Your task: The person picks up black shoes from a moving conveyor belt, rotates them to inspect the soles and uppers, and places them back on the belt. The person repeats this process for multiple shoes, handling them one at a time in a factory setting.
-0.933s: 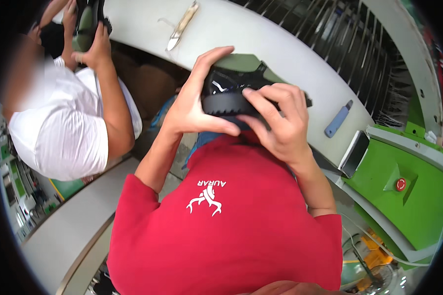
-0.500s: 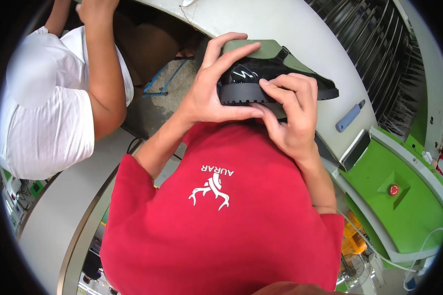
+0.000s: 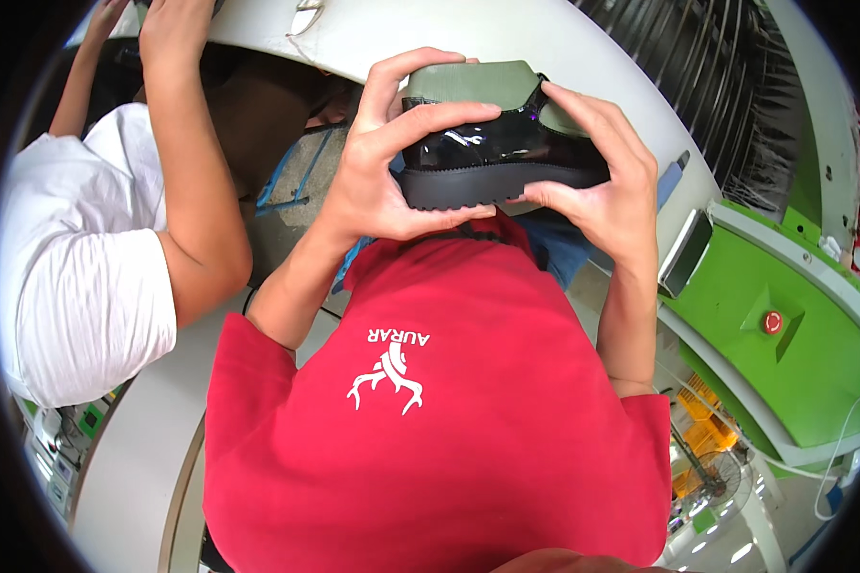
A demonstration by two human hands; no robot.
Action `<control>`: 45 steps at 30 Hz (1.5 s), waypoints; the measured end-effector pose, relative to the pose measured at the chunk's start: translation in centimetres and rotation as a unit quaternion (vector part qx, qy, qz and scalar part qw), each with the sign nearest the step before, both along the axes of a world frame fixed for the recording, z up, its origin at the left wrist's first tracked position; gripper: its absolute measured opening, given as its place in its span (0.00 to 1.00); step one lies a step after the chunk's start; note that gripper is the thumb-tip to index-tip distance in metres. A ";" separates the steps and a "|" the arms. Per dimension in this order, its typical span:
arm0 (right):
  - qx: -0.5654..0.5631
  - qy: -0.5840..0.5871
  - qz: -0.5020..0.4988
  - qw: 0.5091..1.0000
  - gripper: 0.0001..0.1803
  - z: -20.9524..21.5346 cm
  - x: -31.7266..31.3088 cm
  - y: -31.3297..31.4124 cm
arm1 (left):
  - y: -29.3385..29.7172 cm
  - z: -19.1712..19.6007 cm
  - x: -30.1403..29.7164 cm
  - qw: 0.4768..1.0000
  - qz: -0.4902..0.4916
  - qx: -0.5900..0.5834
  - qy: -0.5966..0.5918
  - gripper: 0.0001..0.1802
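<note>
A black glossy shoe with green panels and a thick black sole is held up in front of my chest, sole down and side facing me. My left hand wraps its heel end, fingers over the upper and thumb under the sole. At the toe end my right hand grips it, with fingertips on the upper and thumb at the sole's lower edge. The right hand covers most of the toe.
A white curved table lies beyond the shoe. At right are a blue-handled tool, a phone and a green panel with a red button. A co-worker in a white shirt sits at left.
The shoe has shifted slightly left and its side has turned more toward me. My right hand has moved from the middle of the sole's edge to wrap the toe end.
</note>
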State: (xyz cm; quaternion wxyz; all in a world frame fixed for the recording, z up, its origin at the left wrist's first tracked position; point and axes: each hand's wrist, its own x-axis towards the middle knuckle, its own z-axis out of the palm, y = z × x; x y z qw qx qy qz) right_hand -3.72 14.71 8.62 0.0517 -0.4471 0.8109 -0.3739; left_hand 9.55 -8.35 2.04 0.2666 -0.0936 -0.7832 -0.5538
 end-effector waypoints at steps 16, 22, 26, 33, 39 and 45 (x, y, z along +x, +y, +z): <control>-0.007 0.138 -0.091 0.986 0.42 -3.1 -2.6 7.6 | 3.5 4.4 -8.1 0.946 -0.028 -0.305 -0.107 0.48; -0.047 0.140 -0.115 0.982 0.40 -3.3 -1.7 7.9 | 6.7 4.9 -11.5 0.907 -0.016 -0.417 -0.061 0.48; -0.078 0.140 -0.142 0.977 0.39 -3.7 -0.9 8.0 | 6.5 4.4 -11.4 0.906 -0.038 -0.421 -0.031 0.45; -0.299 -0.025 -0.226 0.927 0.68 -4.4 0.4 9.2 | 5.8 6.7 -11.3 0.960 -0.093 -0.249 -0.091 0.50; -0.423 -0.368 -0.005 0.828 0.83 -2.4 0.5 5.9 | 8.6 7.4 -11.8 0.943 -0.172 0.283 -0.033 0.66; -0.204 0.074 -0.184 0.959 0.69 -2.5 -4.1 8.5 | 3.3 4.9 -12.9 0.984 -0.051 0.167 0.019 0.73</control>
